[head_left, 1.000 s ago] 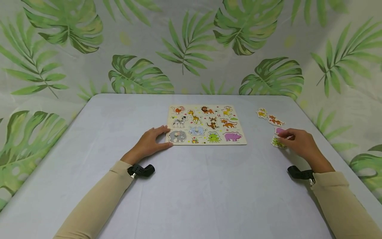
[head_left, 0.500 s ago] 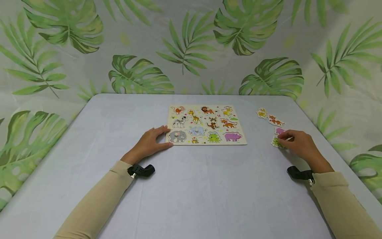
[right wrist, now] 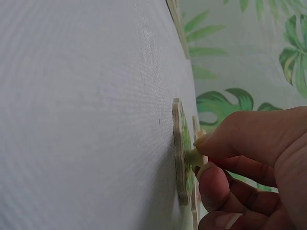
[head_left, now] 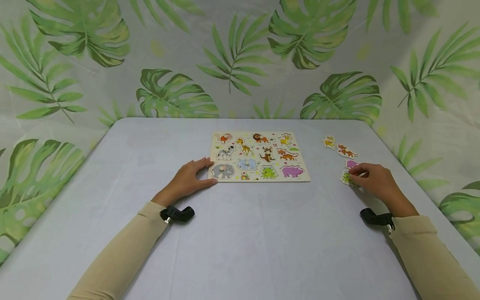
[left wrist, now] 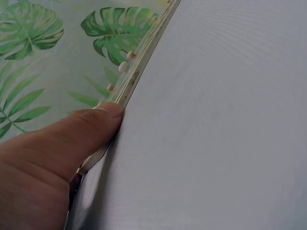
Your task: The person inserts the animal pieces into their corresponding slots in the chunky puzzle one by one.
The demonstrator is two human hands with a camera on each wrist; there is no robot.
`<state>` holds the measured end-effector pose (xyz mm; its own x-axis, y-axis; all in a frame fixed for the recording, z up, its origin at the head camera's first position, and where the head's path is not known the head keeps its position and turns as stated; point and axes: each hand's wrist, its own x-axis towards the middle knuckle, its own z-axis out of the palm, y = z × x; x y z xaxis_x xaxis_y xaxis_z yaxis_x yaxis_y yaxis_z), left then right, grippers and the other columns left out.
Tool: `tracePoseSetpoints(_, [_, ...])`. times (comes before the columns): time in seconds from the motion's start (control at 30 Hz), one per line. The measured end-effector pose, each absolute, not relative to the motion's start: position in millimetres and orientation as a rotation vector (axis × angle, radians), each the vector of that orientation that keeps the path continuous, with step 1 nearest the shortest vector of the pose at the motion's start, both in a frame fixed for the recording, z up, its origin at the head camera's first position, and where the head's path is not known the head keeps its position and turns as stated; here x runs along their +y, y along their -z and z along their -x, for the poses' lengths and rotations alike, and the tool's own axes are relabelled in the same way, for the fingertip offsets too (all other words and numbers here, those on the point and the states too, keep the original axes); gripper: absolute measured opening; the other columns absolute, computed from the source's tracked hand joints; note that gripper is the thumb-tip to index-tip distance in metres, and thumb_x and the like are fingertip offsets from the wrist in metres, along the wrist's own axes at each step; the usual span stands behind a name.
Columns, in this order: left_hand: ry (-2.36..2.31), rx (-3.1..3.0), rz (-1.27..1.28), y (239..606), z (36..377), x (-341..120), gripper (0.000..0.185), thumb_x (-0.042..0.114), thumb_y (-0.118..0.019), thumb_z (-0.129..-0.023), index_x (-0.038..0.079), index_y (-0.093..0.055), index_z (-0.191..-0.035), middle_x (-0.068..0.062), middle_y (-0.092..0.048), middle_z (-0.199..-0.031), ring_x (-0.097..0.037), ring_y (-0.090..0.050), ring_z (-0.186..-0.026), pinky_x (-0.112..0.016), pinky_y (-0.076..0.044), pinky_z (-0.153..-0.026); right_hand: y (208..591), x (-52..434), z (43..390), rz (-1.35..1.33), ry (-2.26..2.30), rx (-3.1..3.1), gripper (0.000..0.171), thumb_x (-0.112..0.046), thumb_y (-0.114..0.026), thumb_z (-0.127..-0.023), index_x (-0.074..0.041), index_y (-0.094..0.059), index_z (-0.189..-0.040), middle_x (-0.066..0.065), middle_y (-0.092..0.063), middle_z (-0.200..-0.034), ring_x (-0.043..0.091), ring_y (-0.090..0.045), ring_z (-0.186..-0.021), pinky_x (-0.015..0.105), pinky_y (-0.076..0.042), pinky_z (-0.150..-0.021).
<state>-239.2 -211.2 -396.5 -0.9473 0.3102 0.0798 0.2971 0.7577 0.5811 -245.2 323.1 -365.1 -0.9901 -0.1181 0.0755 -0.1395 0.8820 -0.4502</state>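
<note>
A wooden animal puzzle board (head_left: 258,176) lies on the white-covered table. My left hand (head_left: 187,181) rests at its front left corner, fingers extended along the left side and thumb at the front edge. The left wrist view shows that thumb (left wrist: 81,134) touching the board's edge (left wrist: 135,76); the other fingers are mostly hidden. To the board's right, my right hand (head_left: 375,183) pinches the small knob (right wrist: 194,158) of a green frog puzzle piece (head_left: 346,178) between thumb and fingertip. Whether this piece touches the cloth I cannot tell.
A purple piece (head_left: 351,163), partly covered by my right hand, lies just beyond the frog piece. Farther back are an orange tiger-like piece (head_left: 346,151) and a yellow animal piece (head_left: 329,142). Knobbed pieces such as the grey elephant (head_left: 226,171) sit in the board.
My right hand has shifted very slightly to the left at the frog piece. The left hand and the board have stayed in place.
</note>
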Motion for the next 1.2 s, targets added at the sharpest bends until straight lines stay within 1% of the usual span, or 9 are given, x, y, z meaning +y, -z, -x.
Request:
tracePoseSetpoints(0.27, [-0.955,2.927,-0.507,396.2,239.2,-211.0,0.066,0.047,-0.070,-0.085,0.014,-0.052,-0.140,-0.009,-0.038,-0.152,-0.033,-0.030,-0.141,-0.051,-0.019,-0.117,365.5,322.8,244.7,-0.204,-0.724,-2.994,0.026,-0.018,-0.068,-0.089,0.002,-0.068,-0.105,0.018,-0.068,-0.094,0.033,-0.063,-0.086,0.027,-0.046,-0.061])
tracePoseSetpoints(0.77, [-0.951,2.931,-0.515,396.8,240.1,-210.9,0.066,0.046,-0.071,-0.085,0.014,-0.052,-0.139,-0.009,-0.039,-0.151,-0.029,-0.032,-0.141,-0.048,-0.018,-0.118,366.2,322.0,244.5,-0.198,-0.730,-2.974,0.024,-0.017,-0.069,-0.089,0.003,-0.068,-0.103,0.017,-0.069,-0.092,0.032,-0.063,-0.084,0.028,-0.046,-0.061])
tracePoseSetpoints(1.2, [-0.955,2.938,-0.529,395.3,239.0,-210.4,0.067,0.045,-0.072,-0.084,0.013,-0.052,-0.139,-0.010,-0.040,-0.150,-0.030,-0.032,-0.140,-0.049,-0.018,-0.118,368.1,322.2,246.1,-0.196,-0.715,-2.969,0.024,-0.017,-0.070,-0.088,0.002,-0.070,-0.102,0.017,-0.069,-0.091,0.030,-0.063,-0.081,0.028,-0.046,-0.058])
